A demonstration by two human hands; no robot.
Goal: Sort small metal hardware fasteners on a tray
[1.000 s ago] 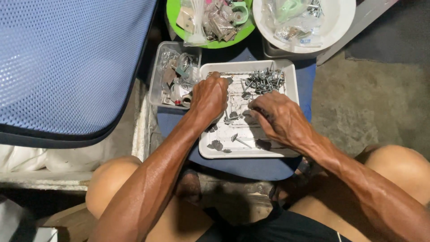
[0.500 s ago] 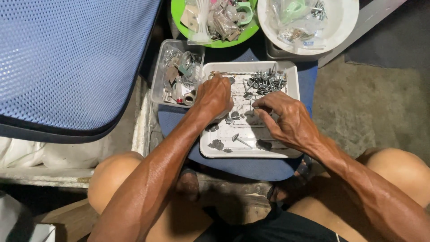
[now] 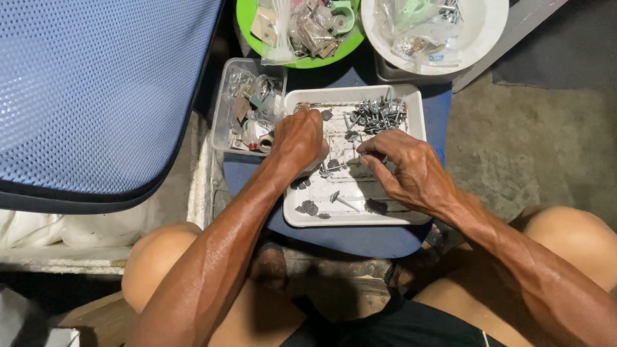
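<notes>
Your left hand [image 3: 301,138] curls loosely over the white tray [image 3: 419,115]; whether its grip holds anything stays hidden. Your right hand [image 3: 411,170] pinches near the roofing screws [image 3: 378,114], the pinched item too small to make out.

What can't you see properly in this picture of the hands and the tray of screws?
Head view only:
- What the left hand grips: its curled fingers cover it.
- What the right hand pinches: too small, fingertips hide it.
- Middle of the white tray: both hands cover it.
- Green bowl and white bowl: cut off by the top edge.
- Clear box contents: jumbled, too small to sort.
</notes>
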